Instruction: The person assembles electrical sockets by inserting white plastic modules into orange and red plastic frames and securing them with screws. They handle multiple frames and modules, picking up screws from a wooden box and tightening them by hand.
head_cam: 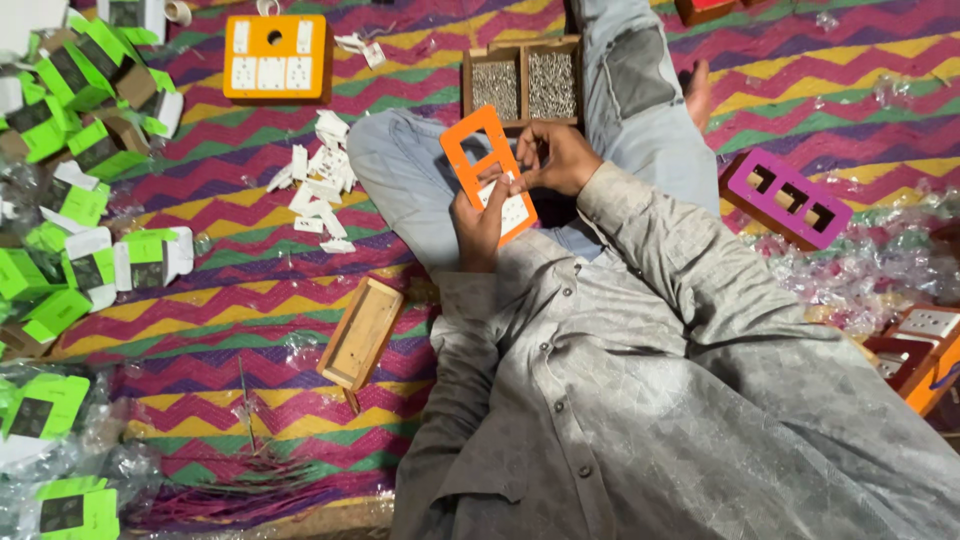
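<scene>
A: Two hands are seen at the orange plate (487,170), which is held above the lap, just in front of the divided wooden tray of screws (522,85). How is it gripped?

B: The plate's lower end is clasped in the left hand (480,225). The right hand (555,160) is closed in a pinch at the plate's edge, where a white switch piece (513,210) is pressed into the lowest opening; whether anything small is held between those fingertips cannot be told.

A: How much of the plate is filled?

B: One opening appears fitted; the two cut-outs above it are seen empty, so most of the fitting seems left.

A: What lies around the plate?

B: To its left a heap of loose white pieces (318,185) is spread on the zigzag mat (250,300). Beyond that heap a finished orange board (277,57) is laid. To the plate's right an empty purple plate (786,197) is lying, and green cartons (75,120) are piled far left.
</scene>
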`<state>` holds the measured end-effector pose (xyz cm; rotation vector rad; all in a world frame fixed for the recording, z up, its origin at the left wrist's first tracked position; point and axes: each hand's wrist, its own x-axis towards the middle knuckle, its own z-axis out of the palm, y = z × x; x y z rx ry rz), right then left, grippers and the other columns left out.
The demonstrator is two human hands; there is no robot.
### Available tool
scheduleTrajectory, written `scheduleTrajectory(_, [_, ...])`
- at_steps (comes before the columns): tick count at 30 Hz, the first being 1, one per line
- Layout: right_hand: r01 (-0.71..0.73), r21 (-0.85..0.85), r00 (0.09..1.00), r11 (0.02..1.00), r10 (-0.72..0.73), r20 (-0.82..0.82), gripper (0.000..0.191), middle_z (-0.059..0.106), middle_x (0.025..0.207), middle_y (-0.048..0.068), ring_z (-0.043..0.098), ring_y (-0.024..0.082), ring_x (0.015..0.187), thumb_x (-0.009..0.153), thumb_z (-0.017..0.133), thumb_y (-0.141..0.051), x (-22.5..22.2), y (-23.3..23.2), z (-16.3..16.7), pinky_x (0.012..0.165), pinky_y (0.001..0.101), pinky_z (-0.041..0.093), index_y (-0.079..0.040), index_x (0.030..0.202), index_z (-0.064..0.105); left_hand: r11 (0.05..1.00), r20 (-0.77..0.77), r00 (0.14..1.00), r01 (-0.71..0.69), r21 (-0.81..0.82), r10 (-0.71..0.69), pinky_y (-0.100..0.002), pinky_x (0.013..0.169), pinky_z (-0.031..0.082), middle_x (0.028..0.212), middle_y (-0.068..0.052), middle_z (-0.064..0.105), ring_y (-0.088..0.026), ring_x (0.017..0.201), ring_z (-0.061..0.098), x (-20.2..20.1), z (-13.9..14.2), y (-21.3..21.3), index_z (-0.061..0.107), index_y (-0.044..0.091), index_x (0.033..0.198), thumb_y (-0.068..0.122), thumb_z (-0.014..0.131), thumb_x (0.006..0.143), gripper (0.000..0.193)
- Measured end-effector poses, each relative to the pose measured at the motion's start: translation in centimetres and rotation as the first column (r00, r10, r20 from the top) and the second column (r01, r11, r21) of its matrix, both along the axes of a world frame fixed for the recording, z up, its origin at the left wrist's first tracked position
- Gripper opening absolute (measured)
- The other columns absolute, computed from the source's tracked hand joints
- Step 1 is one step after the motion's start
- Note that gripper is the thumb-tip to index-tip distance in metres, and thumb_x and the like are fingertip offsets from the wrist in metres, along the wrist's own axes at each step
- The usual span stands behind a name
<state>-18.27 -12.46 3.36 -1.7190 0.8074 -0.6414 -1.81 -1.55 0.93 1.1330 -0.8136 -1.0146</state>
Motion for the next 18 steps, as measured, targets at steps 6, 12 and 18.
scheduleTrajectory(6, [-0.067, 0.210, 0.993, 0.975, 0.045, 0.106, 0.056, 0.065, 0.101, 0.005, 0.066, 0.011, 0.082, 0.070, 0.088, 0.003, 0.3, -0.6, -1.6, 0.070, 0.0260, 0.057, -0.002, 0.117, 0.059, 0.999, -0.064, 0.998, 0.022, -0.044, -0.025, -0.028, 0.079, 0.055, 0.104, -0.009, 0.070, -0.012, 0.091, 0.066, 0.1, -1.7, -0.4, 0.066, -0.007, 0.117, 0.005, 0.071, 0.097, 0.024])
scheduleTrajectory(12, [-0.185, 0.266, 0.970, 0.946, 0.132, 0.204, 0.051, 0.073, 0.104, 0.007, 0.072, 0.014, 0.096, 0.077, 0.082, 0.007, 0.7, -0.9, -2.4, 0.085, 0.0286, 0.061, 0.001, 0.123, 0.061, 0.998, -0.155, 0.987, 0.054, 0.017, -0.051, -0.028, 0.073, 0.056, 0.098, -0.008, 0.069, -0.012, 0.083, 0.067, -0.1, -0.8, -0.5, 0.064, -0.005, 0.117, 0.002, 0.069, 0.097, 0.023])
scheduleTrajectory(18, [-0.173, 0.273, 0.970, 0.946, 0.117, 0.212, 0.051, 0.072, 0.099, 0.007, 0.072, 0.014, 0.093, 0.076, 0.085, 0.007, 1.3, -1.1, -3.3, 0.083, 0.0288, 0.061, 0.002, 0.120, 0.061, 0.991, -0.187, 0.974, 0.130, 0.010, -0.126, -0.027, 0.079, 0.057, 0.109, -0.013, 0.074, -0.014, 0.090, 0.070, 0.2, 0.8, -0.4, 0.065, -0.008, 0.119, 0.003, 0.067, 0.098, 0.024])
